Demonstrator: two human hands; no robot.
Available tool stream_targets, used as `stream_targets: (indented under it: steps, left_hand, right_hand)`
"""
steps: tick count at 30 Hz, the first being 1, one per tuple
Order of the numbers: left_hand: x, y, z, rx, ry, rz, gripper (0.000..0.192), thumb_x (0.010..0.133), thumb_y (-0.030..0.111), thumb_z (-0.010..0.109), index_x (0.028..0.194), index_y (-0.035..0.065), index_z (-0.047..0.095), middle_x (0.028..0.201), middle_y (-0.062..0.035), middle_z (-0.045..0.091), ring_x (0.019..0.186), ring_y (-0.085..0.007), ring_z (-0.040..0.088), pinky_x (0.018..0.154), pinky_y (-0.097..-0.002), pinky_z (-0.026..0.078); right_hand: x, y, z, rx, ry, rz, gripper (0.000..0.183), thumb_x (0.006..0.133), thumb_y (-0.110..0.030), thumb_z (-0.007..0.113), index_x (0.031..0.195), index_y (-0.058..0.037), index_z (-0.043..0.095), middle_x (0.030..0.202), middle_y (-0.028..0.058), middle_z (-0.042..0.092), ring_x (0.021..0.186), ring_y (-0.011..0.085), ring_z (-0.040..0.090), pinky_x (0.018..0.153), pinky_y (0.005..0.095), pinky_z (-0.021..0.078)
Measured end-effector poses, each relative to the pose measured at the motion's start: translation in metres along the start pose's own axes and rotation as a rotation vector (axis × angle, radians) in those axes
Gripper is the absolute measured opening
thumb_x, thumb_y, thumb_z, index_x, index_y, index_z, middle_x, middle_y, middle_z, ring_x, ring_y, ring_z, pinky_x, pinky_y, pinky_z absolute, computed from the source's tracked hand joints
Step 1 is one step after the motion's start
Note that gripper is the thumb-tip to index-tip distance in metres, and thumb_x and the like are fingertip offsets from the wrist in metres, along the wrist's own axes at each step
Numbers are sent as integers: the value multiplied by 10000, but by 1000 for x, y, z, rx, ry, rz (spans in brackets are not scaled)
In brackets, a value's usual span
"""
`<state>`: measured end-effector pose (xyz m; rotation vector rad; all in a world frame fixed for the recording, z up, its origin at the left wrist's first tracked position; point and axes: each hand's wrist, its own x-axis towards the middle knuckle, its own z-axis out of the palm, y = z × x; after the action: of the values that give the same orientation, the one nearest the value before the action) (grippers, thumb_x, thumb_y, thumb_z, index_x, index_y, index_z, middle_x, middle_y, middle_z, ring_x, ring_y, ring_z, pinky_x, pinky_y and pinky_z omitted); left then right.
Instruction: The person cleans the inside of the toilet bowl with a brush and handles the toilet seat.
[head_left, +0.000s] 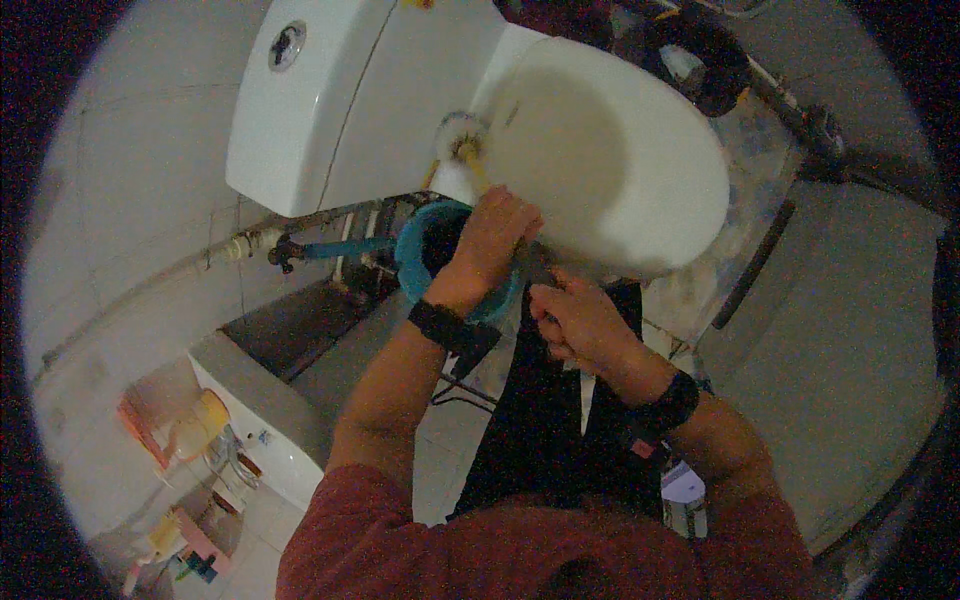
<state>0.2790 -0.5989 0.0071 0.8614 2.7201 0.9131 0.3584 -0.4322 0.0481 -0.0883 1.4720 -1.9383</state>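
Note:
My left hand (495, 229) is closed around the yellow handle of a brush (474, 161). Its round, pale bristle head lies at the back of the toilet lid (667, 172), near the tank. Just to the right and nearer my body, the curled fingers of my right hand (581, 315) grip a dark grey object (536, 264); blur hides whether it belongs to the brush. Below my left forearm stands a blue bucket (409, 251) with a dark inside. The white toilet lid is down and carries a broad shadow.
The toilet tank (360, 97) has a round flush button (288, 46). A wall tap (283, 253) with a blue hose (349, 247) stands left of the bucket. At lower left is a white basin (262, 427) beside toiletries. Pipes (787, 94) run at upper right.

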Motion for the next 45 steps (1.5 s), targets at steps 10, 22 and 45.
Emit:
stream_targets:
  steps: [10,22,45]
  left_hand:
    - [131,-86,-15,256,129,144,129,675,69,587,791,87,534,799,-89,566,835,-276,537,751,-398,410]
    - [38,-29,-26,73,202,16,146,663,75,578,807,87,556,770,-105,537,795,-310,521,734,-404,395]
    - [-36,-7,-39,25,408,-235,208,677,72,579,885,80,564,874,-95,561,945,-285,516,870,-423,401]
  right_hand:
    - [110,-98,-57,263,279,493,127,873,-210,514,911,-114,440,693,-5,455,460,71,360,367,227,293]
    - [62,-55,-14,393,211,752,194,858,-204,532,1004,-104,454,688,-6,437,476,84,347,385,248,281]
    - [48,-78,40,-434,94,470,333,878,-194,523,1179,-62,474,691,-15,485,495,79,401,406,233,325]
